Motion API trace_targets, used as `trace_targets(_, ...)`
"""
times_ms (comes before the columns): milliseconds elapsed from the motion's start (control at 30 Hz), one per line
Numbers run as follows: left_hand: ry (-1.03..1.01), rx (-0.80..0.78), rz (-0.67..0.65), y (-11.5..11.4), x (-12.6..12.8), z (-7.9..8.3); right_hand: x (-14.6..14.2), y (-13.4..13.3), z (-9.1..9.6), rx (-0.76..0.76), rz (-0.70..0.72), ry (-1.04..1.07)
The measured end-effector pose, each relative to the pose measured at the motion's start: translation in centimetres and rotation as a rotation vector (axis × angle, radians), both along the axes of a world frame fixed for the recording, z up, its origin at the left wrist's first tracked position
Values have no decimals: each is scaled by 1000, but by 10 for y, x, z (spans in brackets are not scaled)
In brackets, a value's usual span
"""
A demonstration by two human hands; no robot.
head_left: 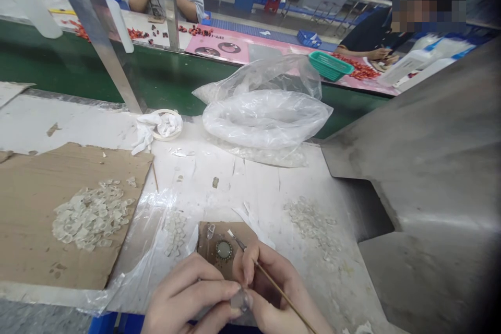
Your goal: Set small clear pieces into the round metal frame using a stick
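My left hand (191, 295) is closed, pinching a small clear plastic piece (239, 300) between thumb and fingers at the bottom middle. A thin paintbrush (238, 241) with pale bristles is gripped in my right hand (274, 287), its handle slanting down to the right. The thumb of that hand also meets the plastic piece. Just beyond my fingers lies a small piece of cardboard (246, 230). On it sit a round, crimped-edge cap (224, 250) with something pale inside and another clear piece (211, 230).
Clear pieces form a large pile (94, 216) on cardboard (31, 182), a small pile (175, 234) and a scattered pile (313, 227). A plastic bag (266, 120) and a round container (168, 125) with white cloth stand behind. Metal panel (430, 193) at right; two people sit opposite.
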State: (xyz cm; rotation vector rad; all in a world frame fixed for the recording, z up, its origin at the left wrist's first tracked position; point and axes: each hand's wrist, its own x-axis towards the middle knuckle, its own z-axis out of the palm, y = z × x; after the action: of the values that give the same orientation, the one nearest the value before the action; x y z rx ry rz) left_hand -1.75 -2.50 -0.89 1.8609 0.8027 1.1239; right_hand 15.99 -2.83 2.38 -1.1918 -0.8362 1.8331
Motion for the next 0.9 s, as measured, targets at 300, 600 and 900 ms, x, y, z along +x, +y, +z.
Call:
trace_targets(300, 816, 86, 786, 38, -110, -36, 36, 3, -37, 76, -103, -224)
trace_targets(600, 745, 91, 449, 54, -54, -53, 32, -13, -73, 233, -86, -621)
trace_targets(900, 690, -128, 443, 59, -42, -59, 23, -20, -75, 458, -39, -799)
